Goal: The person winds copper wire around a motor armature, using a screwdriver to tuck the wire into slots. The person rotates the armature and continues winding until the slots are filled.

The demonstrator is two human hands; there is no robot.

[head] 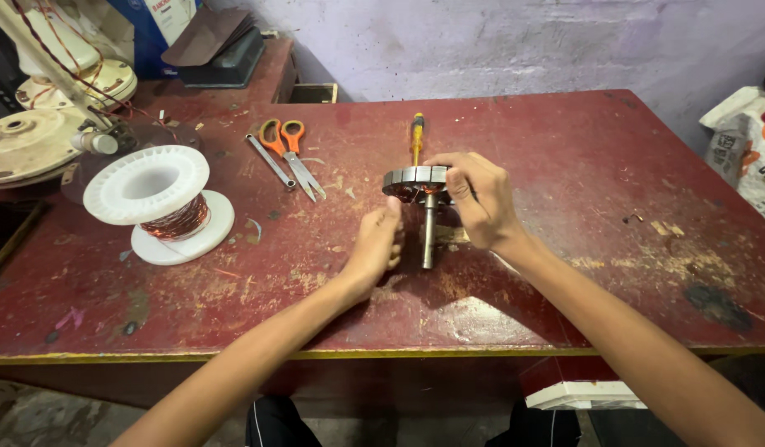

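The red surface (565, 165) is the largest thing before you, and the stator core (416, 180) standing on its shaft (429, 236) near the middle is your landmark. To the right of the core the surface runs bare and scuffed out to its far edge, wide room for moving; the yellow-trimmed front edge lies well below the core, toward you. Left of the core, well apart, stands one white spool (157, 203) wound with copper wire. Between spool and core lie one pair of orange-handled scissors (293, 153) and, just beside them, one slim metal tool (271, 161). Directly behind the core lies one yellow-handled screwdriver (416, 136), its tip pointing at the core.

Your hands are apart, one on each side of the core. Your right hand (480, 203) is curled over the core's right rim, fingers gripping it. Your left hand (376, 248) is loosely closed, thumb tip touching the core's lower left rim. The shaft stands upright on the surface between your two wrists.
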